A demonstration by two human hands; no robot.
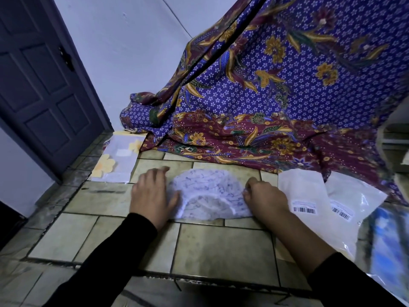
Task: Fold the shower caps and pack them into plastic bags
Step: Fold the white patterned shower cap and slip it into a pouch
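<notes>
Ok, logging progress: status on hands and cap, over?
Left hand flat on shower cap, left edge. Right hand pinching right edge. Cap on tiled floor, unbagged. Plastic bags lying right, nothing blocking.

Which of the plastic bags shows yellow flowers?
The bag near the door, left of the left hand; the two barcode-labelled bags are plain white.
</notes>
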